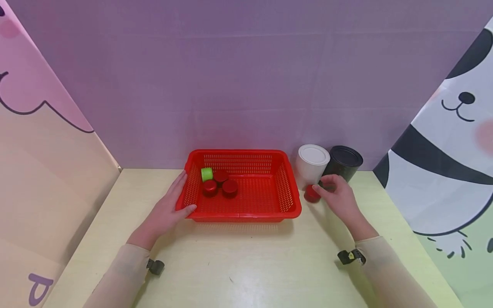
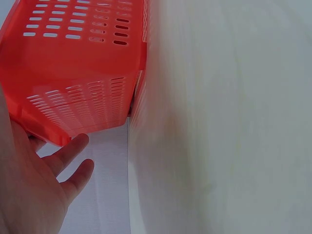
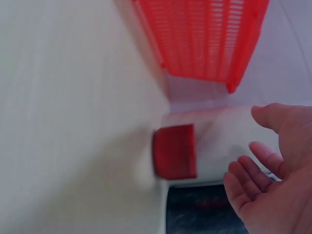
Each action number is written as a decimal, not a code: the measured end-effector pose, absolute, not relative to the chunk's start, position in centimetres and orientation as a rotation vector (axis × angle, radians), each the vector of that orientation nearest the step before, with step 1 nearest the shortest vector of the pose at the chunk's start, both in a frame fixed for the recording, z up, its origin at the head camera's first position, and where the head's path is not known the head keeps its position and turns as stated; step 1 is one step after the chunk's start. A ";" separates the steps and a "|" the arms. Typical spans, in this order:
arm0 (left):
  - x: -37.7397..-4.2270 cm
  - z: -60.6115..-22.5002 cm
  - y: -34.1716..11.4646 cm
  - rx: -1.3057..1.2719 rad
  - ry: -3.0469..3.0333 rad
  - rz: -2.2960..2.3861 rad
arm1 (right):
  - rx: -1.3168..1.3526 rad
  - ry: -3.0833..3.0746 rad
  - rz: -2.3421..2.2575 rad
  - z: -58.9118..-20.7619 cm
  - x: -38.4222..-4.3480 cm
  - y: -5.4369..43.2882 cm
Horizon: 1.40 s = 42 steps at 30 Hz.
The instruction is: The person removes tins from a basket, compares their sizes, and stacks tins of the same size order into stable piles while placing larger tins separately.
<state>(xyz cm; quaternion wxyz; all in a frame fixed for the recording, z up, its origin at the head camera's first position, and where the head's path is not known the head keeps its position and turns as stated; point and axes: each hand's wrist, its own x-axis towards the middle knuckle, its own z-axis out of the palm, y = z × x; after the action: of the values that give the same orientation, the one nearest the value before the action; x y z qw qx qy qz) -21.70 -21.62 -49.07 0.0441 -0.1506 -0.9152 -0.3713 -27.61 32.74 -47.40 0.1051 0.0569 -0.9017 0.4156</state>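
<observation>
My left hand [image 1: 169,209] lies along the left end of the red plastic basket [image 1: 240,215]. Its fingers [image 2: 73,180] are fairly straight outside the wall, and the thumb touches the front corner of the rim. Inside the basket's left half sit three red short cylinders [image 1: 230,188] and a light green cylinder [image 1: 206,174]. My right hand [image 1: 339,199] hovers just above another red short cylinder [image 1: 312,194] standing on the table. In the right wrist view, a gap separates the loosely bent fingers and thumb from that red cylinder [image 3: 174,152].
Right of the basket stands a white lidded canister [image 1: 313,164], directly behind the loose red cylinder. Beside it is a black lidded canister [image 1: 345,160], partly covered by my right hand. The pale wooden table [image 1: 246,265] ends at a purple backdrop [image 1: 246,85].
</observation>
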 end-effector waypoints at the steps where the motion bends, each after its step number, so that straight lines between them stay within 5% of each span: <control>1: -21.7 -49.0 -21.6 -0.459 -2.799 -1.136 | 0.180 -2.639 1.233 -47.0 -27.5 32.5; 21: -21.6 -48.8 -21.8 -0.450 -2.806 -1.140 | 0.440 -2.655 1.394 -38.6 -28.5 25.7; 42: -21.7 -49.0 -21.8 -0.459 -2.802 -1.144 | 0.793 -2.794 1.417 -36.3 -32.2 16.3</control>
<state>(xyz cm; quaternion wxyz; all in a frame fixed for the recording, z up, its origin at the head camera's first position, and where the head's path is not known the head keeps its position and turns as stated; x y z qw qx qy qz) -21.75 -21.78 -48.99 0.0400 -0.1498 -0.9146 -0.3734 -32.17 16.34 -36.25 -0.0450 0.2453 -0.8636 0.4381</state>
